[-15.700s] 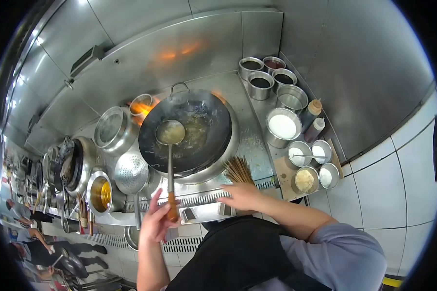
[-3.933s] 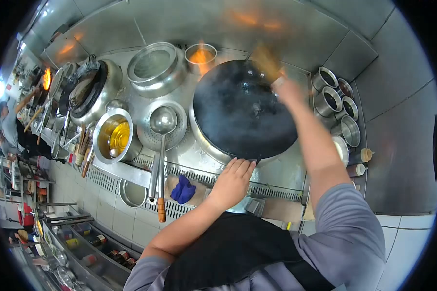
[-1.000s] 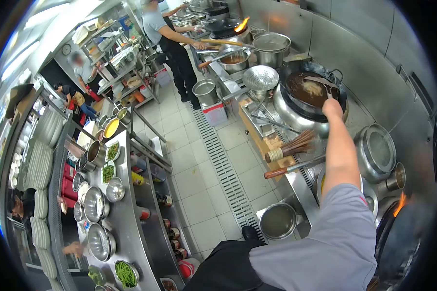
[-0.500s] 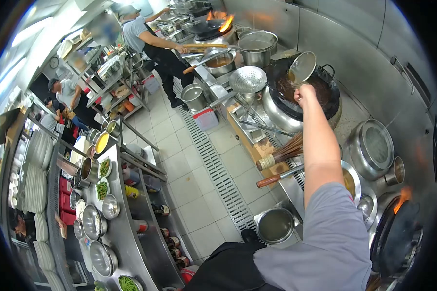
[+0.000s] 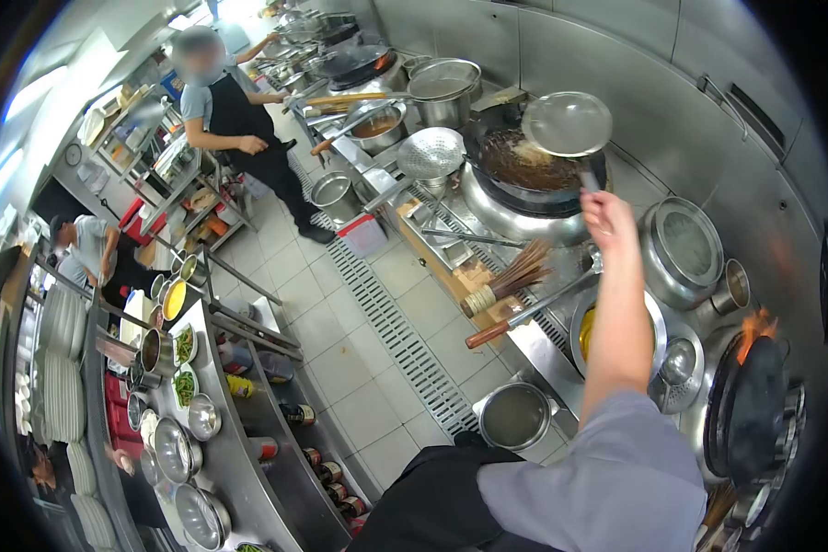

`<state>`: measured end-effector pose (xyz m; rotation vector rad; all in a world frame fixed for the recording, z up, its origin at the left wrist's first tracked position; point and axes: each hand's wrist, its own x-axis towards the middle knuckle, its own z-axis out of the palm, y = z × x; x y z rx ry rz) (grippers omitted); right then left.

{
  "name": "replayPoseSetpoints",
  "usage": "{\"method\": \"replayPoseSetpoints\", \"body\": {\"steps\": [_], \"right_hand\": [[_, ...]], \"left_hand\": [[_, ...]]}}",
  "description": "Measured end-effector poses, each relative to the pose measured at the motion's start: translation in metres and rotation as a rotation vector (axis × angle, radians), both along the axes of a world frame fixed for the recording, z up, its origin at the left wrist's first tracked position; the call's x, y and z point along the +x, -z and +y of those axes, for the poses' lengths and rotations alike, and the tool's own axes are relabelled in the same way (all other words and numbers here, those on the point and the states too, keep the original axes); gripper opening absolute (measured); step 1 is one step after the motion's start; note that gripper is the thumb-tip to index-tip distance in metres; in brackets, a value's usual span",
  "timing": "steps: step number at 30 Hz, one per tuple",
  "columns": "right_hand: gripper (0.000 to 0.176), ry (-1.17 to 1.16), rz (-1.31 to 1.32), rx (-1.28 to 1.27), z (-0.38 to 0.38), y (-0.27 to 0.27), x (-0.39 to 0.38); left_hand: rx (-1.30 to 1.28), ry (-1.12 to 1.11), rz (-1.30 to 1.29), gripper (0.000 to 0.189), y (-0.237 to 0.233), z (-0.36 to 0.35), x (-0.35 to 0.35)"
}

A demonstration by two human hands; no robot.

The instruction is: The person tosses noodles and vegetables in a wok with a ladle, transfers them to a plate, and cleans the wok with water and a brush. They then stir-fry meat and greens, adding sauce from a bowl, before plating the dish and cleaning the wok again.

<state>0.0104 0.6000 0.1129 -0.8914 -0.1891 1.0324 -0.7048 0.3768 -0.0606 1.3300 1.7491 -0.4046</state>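
Note:
My right hand (image 5: 607, 218) is closed around the handle of a round strainer (image 5: 569, 123) with a pale rim and what looks like fine mesh. It holds the strainer above the back right side of a large black wok (image 5: 497, 189). Dark brown liquid lies in the wok (image 5: 515, 167), with a paler patch close under the strainer's left edge. The wok sits on a rounded steel burner ring (image 5: 488, 210). My left hand is out of view.
A bamboo brush (image 5: 506, 279) and a wooden-handled tool (image 5: 534, 311) lie along the stove edge. A perforated ladle (image 5: 431, 154) rests left of the wok. Flame rises by another wok (image 5: 754, 414) at right. A co-worker (image 5: 235, 120) stands further along; a pot (image 5: 515, 416) is on the floor.
The strainer has swung from tilted to flatter, face up toward me, still over the wok. The view has shifted. The co-worker has turned, and the flame at the far wok is lower.

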Motion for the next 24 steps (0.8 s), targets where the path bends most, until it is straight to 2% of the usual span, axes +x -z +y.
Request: {"method": "replayPoseSetpoints", "body": {"steps": [1,3,4,6,7,9,10,12,15,17,19,22,24], "right_hand": [[0.02,0.089,-0.143,-0.048,-0.023,0.0,0.008],[0.026,0.4,-0.44,-0.326,-0.057,0.015,0.03],[0.026,0.407,-0.444,-0.321,-0.063,0.026,0.045],[0.025,0.45,-1.266,-1.11,-0.067,0.059,0.072],[0.02,0.395,-1.329,-1.139,-0.069,0.072,0.078],[0.02,0.129,-1.2,-1.184,-0.069,0.067,0.084],[0.02,0.134,-1.206,-1.179,-0.07,0.064,0.087],[0.021,0.386,-1.452,-1.151,-0.082,0.018,0.049],[0.023,0.407,-1.568,-0.988,-0.063,-0.009,0.056],[0.024,0.108,-1.632,-1.027,-0.029,-0.026,0.066],[0.024,0.012,-1.675,-1.071,0.002,-0.047,0.04],[0.024,-0.119,-1.745,-1.125,0.041,-0.033,0.04],[0.024,-0.161,-1.775,-1.096,0.033,-0.054,0.018]], "left_hand": [[0.004,0.003,-0.004,0.032,0.001,0.002,-0.001],[0.007,0.006,-0.009,0.032,0.002,0.002,-0.002],[0.01,0.009,-0.012,0.032,0.003,0.003,-0.002],[0.012,0.017,-0.014,0.032,0.005,0.002,-0.003],[0.012,0.024,-0.013,0.032,0.006,0.002,-0.004],[0.01,0.025,-0.018,0.032,0.008,0.0,-0.004],[0.009,0.022,-0.016,0.032,0.009,-0.001,-0.005],[0.009,0.016,-0.013,0.032,0.011,-0.005,-0.006],[0.009,0.011,0.0,0.031,0.013,-0.015,-0.012],[0.005,0.008,0.01,0.031,0.012,-0.021,-0.015],[0.01,0.004,0.017,0.031,0.013,-0.024,-0.018],[0.014,-0.018,0.026,0.031,0.012,-0.032,-0.022],[0.016,-0.036,0.03,0.031,0.01,-0.037,-0.024]]}}
